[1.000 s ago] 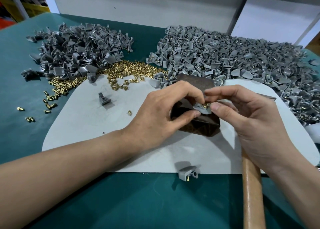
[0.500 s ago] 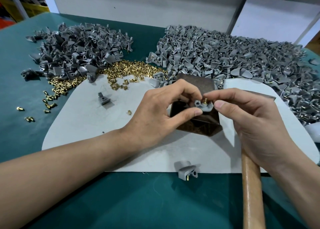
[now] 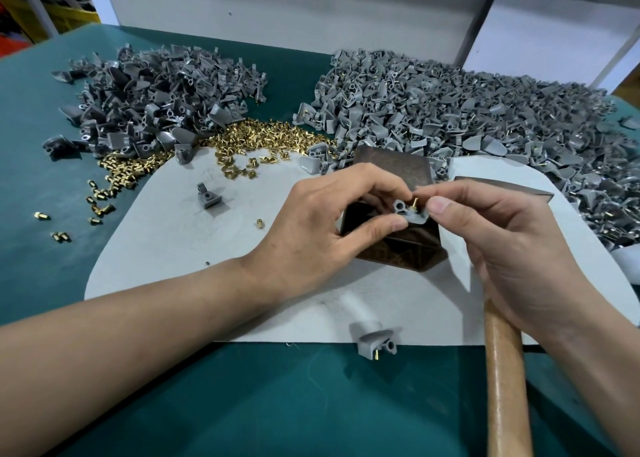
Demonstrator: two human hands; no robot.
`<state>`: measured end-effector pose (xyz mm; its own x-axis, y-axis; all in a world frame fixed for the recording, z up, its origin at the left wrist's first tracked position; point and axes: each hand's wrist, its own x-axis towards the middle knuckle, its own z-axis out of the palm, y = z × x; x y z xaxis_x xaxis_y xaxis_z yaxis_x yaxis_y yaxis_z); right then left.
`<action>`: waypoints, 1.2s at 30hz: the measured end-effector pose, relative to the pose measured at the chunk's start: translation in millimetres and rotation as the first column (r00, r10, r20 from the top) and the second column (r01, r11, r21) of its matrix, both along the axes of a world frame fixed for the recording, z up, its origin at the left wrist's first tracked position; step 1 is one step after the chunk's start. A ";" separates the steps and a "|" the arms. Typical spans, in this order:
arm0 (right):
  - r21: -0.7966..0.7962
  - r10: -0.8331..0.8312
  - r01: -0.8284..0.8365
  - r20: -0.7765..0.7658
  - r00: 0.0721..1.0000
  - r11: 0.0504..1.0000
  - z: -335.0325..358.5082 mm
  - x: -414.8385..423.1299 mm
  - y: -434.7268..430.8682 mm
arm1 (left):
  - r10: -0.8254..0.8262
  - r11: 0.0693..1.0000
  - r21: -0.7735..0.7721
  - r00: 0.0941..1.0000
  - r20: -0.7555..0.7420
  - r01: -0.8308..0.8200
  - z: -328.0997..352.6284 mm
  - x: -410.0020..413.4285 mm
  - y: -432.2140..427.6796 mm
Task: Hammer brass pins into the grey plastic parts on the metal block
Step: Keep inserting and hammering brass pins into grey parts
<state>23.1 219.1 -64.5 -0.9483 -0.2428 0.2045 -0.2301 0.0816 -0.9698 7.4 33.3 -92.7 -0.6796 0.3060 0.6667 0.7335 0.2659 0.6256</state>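
The white mat (image 3: 207, 249) carries the metal block (image 3: 394, 166); a wooden hammer handle (image 3: 505, 370) runs under the right hand (image 3: 512, 249); the left hand (image 3: 322, 228) pinches 1 grey plastic part (image 3: 410, 213) over the block's top; the right thumb and forefinger pinch the brass pin (image 3: 414, 202) standing in that part.

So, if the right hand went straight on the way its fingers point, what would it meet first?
Probably the grey plastic part pinched by the left hand, just past the brass pin the right hand holds; depth is hard to judge.
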 end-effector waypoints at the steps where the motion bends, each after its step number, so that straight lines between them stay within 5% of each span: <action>1: -0.002 -0.001 0.001 0.003 1.000 1.000 0.7 0.4 -0.6 | 0.002 1.000 -0.001 1.000 -0.004 -0.002 0.2 -0.1 -0.1; 12: 0.084 -0.073 0.070 0.036 0.997 0.994 6.1 2.3 -5.0 | 0.012 0.993 -0.113 0.993 -0.119 -0.025 1.6 2.1 0.1; 20: -0.053 -0.085 0.089 0.072 0.994 0.995 2.0 -0.5 -4.0 | 0.080 0.993 -0.073 0.990 -0.114 -0.089 3.5 2.8 0.6; 36: 0.331 -0.091 0.123 -0.111 0.990 0.936 6.7 -3.2 2.4 | 0.032 0.994 -0.103 0.999 -0.044 -0.036 2.9 -0.7 -0.6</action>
<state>19.9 221.5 -57.8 -0.9533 -0.2105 0.2166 -0.2890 0.4278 -0.8564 6.7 32.8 -89.8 -0.6625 0.3526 0.6608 0.7482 0.3531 0.5617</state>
